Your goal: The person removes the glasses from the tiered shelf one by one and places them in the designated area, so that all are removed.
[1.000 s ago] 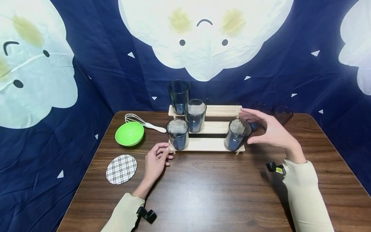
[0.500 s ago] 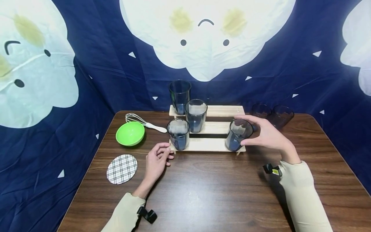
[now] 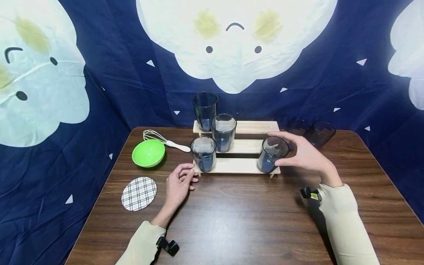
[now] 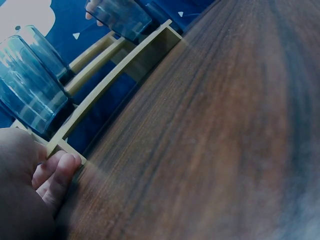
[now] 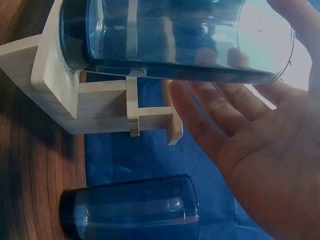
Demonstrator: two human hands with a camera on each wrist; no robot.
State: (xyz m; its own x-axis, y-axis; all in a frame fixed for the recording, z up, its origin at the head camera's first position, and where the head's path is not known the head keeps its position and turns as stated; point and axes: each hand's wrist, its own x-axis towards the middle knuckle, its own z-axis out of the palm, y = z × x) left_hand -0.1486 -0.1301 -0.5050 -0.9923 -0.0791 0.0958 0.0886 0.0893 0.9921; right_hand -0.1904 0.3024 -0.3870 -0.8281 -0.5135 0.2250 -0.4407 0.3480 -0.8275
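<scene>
Dark wood surface [image 3: 238,217] carries the stepped pale wooden rack [image 3: 236,165]. Your right hand [image 3: 303,154] curls round the translucent blue plastic cup [image 3: 271,154] on its bottom step's right end. Left hand [image 3: 177,184], fingers loosely curled, touches the rack's left corner.

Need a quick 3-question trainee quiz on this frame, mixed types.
1. True or false: the right hand is at the tumbler on the right end of the wooden rack's lowest step.
2. How many tumblers stand on the rack?
3. What lies nearest the plaid coaster? A) whisk B) green bowl C) left hand

Key: 1 true; 2 four; 3 C.
</scene>
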